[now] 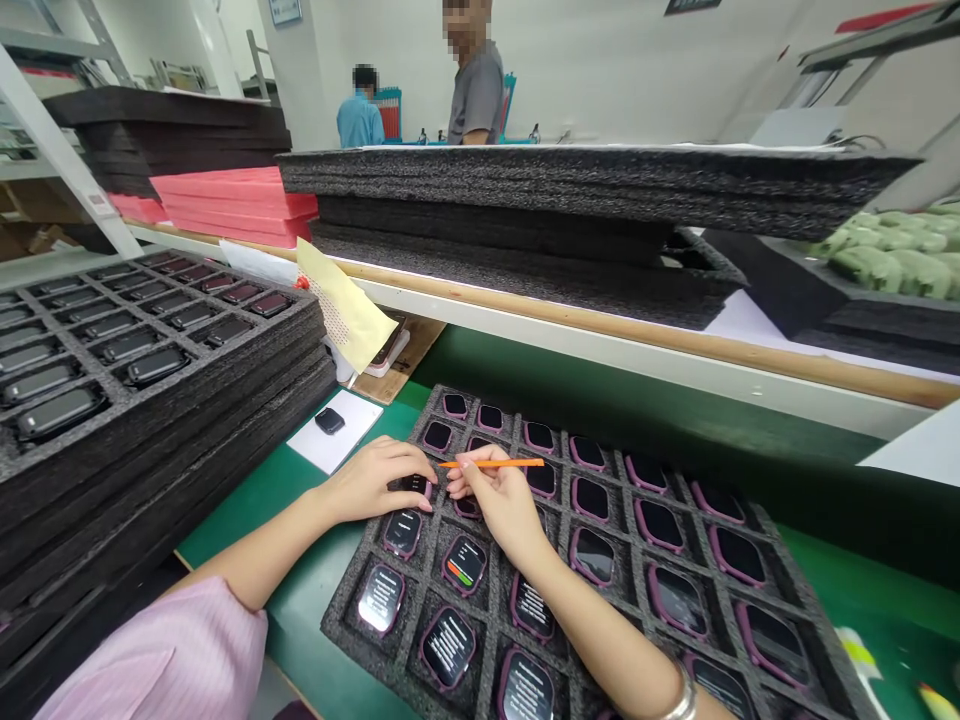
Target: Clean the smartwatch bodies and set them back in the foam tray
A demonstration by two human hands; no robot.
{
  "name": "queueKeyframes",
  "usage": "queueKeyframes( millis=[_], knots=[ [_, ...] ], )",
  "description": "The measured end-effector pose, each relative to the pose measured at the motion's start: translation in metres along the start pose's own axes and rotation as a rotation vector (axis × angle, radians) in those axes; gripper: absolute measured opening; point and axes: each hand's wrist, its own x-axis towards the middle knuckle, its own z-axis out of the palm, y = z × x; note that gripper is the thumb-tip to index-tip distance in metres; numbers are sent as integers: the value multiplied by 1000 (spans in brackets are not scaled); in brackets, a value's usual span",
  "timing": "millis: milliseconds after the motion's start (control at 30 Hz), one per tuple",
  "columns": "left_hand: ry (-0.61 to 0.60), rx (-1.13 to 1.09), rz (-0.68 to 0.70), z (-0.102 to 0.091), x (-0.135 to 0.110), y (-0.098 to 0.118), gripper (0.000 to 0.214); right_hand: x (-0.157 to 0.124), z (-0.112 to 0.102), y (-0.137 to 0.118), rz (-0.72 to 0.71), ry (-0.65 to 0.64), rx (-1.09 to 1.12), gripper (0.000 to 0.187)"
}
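orange stick (pixel 521 463) (one), two bare hands (pixel 379 478) (pixel 500 502)

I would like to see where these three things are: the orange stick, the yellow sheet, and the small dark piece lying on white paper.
Orange stick (pixel 517 463): head view, on its shaft.
Yellow sheet (pixel 339 305): head view, middle of its face.
Small dark piece (pixel 329 421): head view, on its upper surface.

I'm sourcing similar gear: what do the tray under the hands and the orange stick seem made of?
The tray looks like matte dark-grey foam, judging by its speckled, grainy walls. The orange stick is probably smooth plastic, given its even colour; painted wood is possible.
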Motion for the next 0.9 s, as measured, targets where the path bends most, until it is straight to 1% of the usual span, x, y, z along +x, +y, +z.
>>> queueKeyframes(
  millis=[167,333,533,767,900],
  knots=[
    [95,-154,-129,8,-1,-5,56,-6,1,-2,-5,-31,-16,22],
    [96,-239,-186,10,-1,-4,50,-9,4,-4,-22,-32,-54,21],
    [99,-260,-206,8,0,-3,44,-10,4,-6,-60,-42,-114,22],
    [98,-207,-183,8,-1,-3,42,-11,5,-8,-93,-55,-166,23],
    [116,-113,-141,9,-3,5,40,-12,5,-12,-85,-49,-169,23]
  ],
)
